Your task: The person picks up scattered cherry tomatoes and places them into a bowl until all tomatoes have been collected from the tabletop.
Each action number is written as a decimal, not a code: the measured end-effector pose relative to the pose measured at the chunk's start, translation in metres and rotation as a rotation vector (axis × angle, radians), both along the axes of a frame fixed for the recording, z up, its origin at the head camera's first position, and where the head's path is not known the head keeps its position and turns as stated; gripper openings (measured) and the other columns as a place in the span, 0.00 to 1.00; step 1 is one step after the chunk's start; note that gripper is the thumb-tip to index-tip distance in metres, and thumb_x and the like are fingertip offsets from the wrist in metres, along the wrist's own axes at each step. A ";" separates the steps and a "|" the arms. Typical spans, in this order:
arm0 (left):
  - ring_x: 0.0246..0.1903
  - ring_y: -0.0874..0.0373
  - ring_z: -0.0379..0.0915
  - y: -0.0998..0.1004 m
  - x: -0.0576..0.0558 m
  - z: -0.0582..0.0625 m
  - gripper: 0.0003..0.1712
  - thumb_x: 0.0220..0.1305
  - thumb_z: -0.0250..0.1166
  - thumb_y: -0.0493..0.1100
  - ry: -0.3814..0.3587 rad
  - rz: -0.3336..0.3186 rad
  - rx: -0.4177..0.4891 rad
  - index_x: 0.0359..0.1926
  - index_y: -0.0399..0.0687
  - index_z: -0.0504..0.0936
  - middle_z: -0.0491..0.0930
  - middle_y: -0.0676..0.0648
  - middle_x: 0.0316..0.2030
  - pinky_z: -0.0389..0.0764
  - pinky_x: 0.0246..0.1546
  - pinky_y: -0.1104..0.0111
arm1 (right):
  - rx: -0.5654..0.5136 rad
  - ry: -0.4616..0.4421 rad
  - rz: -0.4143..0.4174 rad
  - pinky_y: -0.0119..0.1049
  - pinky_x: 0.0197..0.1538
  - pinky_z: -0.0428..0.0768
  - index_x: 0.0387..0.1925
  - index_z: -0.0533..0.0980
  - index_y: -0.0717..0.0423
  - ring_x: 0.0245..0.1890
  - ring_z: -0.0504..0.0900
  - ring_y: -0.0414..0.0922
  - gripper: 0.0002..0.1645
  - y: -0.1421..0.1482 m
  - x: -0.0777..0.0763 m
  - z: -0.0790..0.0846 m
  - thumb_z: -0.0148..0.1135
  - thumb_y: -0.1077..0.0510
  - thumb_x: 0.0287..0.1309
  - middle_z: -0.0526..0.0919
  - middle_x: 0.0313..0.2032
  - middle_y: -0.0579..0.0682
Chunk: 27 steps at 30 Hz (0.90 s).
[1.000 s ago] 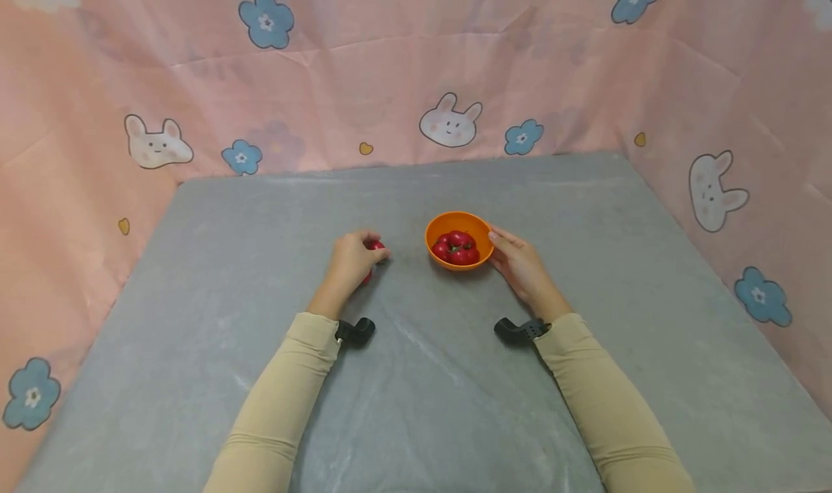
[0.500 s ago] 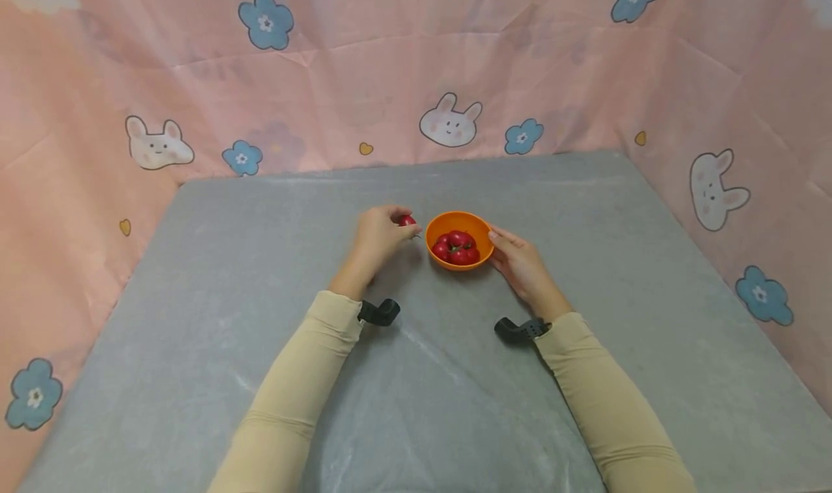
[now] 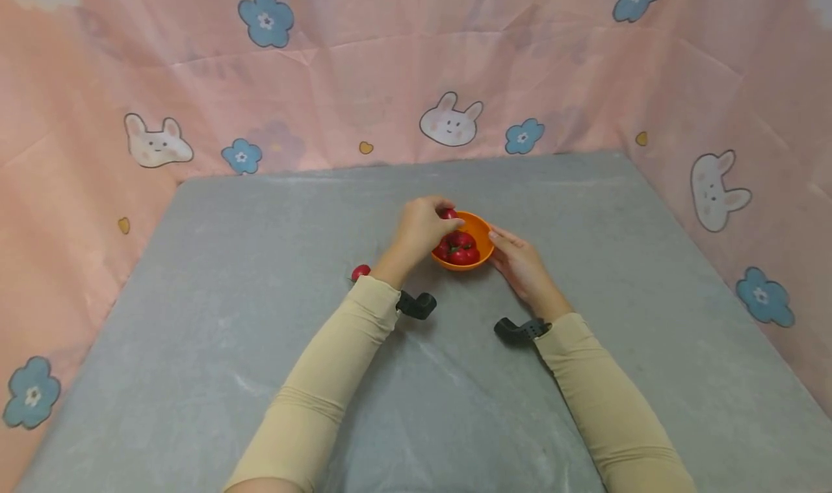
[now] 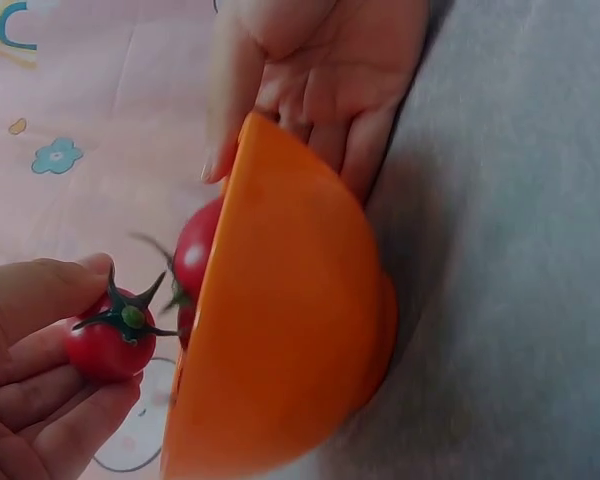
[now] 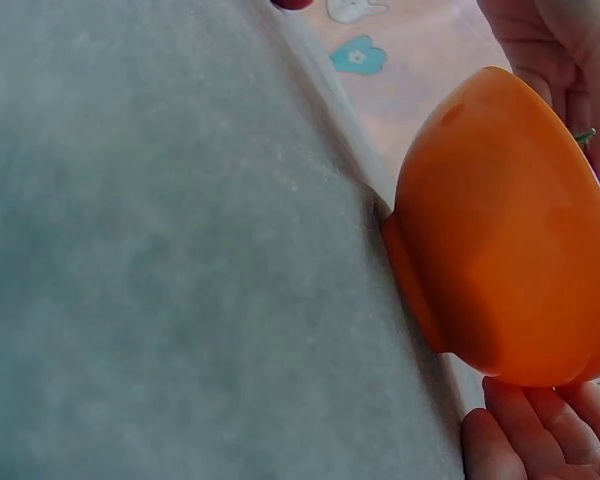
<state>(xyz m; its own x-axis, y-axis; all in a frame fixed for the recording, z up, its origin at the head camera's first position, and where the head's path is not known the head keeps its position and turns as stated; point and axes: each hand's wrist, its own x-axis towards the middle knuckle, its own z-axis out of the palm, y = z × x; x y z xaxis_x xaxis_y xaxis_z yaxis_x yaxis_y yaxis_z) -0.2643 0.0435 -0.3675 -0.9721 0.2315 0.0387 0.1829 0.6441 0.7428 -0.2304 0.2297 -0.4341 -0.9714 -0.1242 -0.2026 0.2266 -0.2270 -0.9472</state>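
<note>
My left hand (image 3: 417,232) pinches a red cherry tomato (image 4: 108,348) with a green stem cap, over the left side of an orange bowl (image 3: 484,237). In the left wrist view that tomato is just outside the rim line, above the bowl's mouth. Several red cherry tomatoes (image 3: 461,253) lie inside the bowl. The bowl stands on the table with my right hand (image 3: 525,268) gripping its right side, thumb at the rim and fingers against the outer wall. Another cherry tomato (image 3: 360,271) lies on the table beside my left wrist.
A grey cloth-covered table (image 3: 247,276) spreads around both arms. Pink printed curtain (image 3: 364,96) hangs behind it and along both sides. Each wrist carries a black camera mount, such as the left mount (image 3: 418,305).
My left hand has lifted a cherry tomato off the table and carried it right and away from me to the bowl, uncovering the other loose tomato. The right hand and bowl stay put.
</note>
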 end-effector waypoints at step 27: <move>0.45 0.57 0.76 0.037 0.001 -0.016 0.22 0.55 0.68 0.50 0.008 -0.027 -0.099 0.50 0.49 0.80 0.81 0.48 0.47 0.78 0.48 0.68 | 0.022 0.032 0.015 0.41 0.67 0.59 0.68 0.56 0.62 0.66 0.61 0.47 0.32 0.000 0.001 0.000 0.46 0.52 0.68 0.58 0.69 0.57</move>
<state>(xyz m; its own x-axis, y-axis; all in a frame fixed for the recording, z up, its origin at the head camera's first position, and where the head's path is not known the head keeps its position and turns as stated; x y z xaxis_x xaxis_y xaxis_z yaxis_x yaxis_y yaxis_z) -0.2637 0.0802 -0.3836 -0.9652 0.2607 0.0219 0.2068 0.7090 0.6742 -0.2296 0.2292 -0.4340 -0.9755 -0.1342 -0.1743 0.1992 -0.2028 -0.9588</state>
